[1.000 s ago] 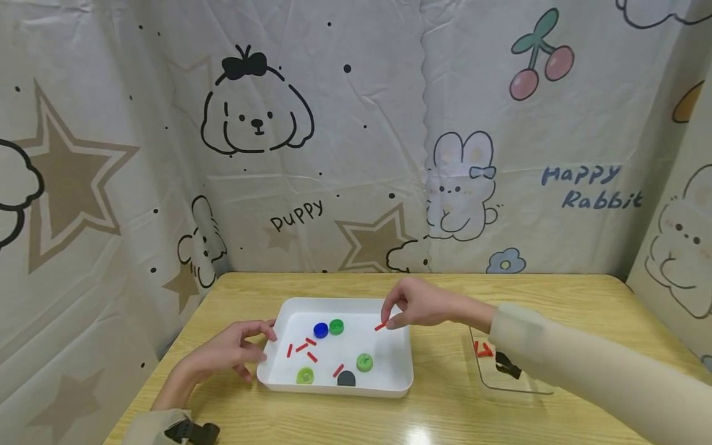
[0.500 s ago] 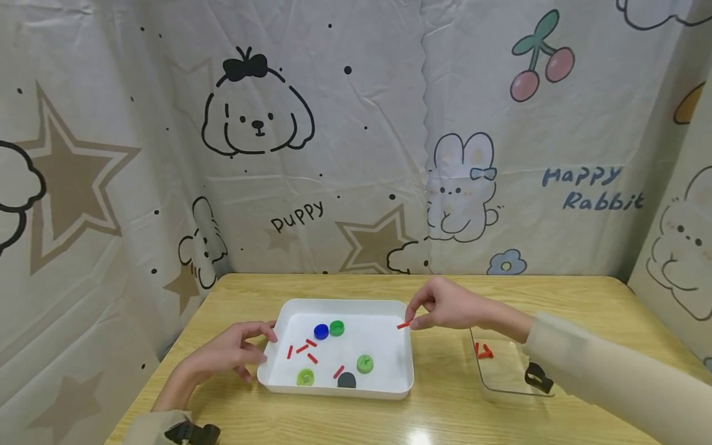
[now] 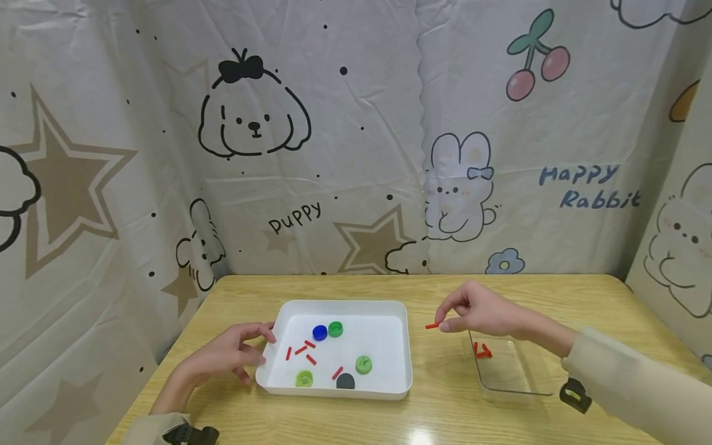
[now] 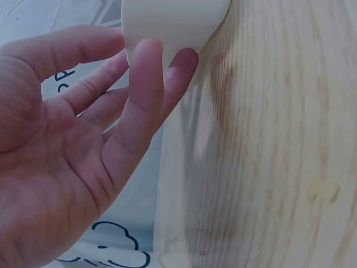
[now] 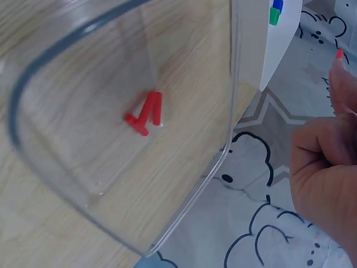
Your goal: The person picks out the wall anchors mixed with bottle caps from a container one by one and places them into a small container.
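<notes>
My right hand [image 3: 484,309] pinches a small red stick [image 3: 432,326] between thumb and fingertips, in the air between the white tray and the clear container. In the right wrist view only the red tip [image 5: 339,54] of that stick shows beyond the thumb. Loosely bent, my left hand [image 3: 225,352] touches the left end of the white tray [image 3: 408,352] with its fingertips; the left wrist view shows them against the tray's outer wall [image 4: 173,19]. Inside the tray lie several red sticks [image 3: 311,359], a blue cap [image 3: 319,333] and green caps [image 3: 335,329].
To the right stands a clear container [image 3: 512,371] with a few red sticks [image 3: 483,351] in it, partly under my right forearm. A dark half-round piece [image 3: 345,381] shows at the tray's front wall. Behind the wooden table [image 3: 334,426] hangs a patterned cloth [image 3: 356,142].
My right hand has moved right with the red stick, from above the tray's right part past its rim toward the clear container. The left hand stays at the tray's left end.
</notes>
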The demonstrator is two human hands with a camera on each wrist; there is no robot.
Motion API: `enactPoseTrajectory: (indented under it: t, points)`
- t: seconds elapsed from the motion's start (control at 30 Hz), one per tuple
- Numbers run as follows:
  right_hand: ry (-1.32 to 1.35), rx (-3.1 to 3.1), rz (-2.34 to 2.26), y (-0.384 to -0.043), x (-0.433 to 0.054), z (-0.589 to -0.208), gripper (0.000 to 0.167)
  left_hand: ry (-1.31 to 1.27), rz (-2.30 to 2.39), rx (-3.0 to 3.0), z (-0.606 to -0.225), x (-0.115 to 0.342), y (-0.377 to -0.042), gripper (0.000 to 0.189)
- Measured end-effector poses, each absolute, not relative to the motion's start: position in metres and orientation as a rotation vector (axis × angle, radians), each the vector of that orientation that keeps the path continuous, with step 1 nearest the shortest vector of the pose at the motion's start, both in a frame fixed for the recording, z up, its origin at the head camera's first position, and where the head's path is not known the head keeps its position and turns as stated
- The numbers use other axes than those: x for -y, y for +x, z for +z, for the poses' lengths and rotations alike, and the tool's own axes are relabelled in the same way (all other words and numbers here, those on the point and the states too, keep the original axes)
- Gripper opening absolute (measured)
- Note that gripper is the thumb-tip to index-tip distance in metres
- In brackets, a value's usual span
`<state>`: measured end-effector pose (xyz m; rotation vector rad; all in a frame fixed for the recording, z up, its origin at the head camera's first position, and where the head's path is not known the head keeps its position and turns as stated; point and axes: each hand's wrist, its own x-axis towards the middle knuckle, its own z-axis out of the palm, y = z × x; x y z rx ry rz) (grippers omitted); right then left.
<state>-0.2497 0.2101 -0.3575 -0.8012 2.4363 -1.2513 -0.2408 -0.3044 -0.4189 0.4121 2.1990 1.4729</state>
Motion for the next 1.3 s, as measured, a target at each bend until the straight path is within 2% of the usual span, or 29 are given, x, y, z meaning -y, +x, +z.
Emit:
enactPoseTrajectory:
  t: [0.2,0.8,1.3]
  points:
    - [-0.750,-2.464,-1.265,-0.243,-0.230,-0.359,0.005,0.407,1.474,-2.196,-0.417,0.304,-0.240,0.033]
    - [-0.466,-2.564,-1.276,-0.230,-0.297,-0.376,0.019,0.398,1.477,-2.195,-0.419,0.305,-0.241,0.033]
    - [-0.372,-2.607,-1.249,-0.230,-0.311,-0.389,0.021,0.387,1.464,-2.207,-0.419,0.304,-0.241,0.034]
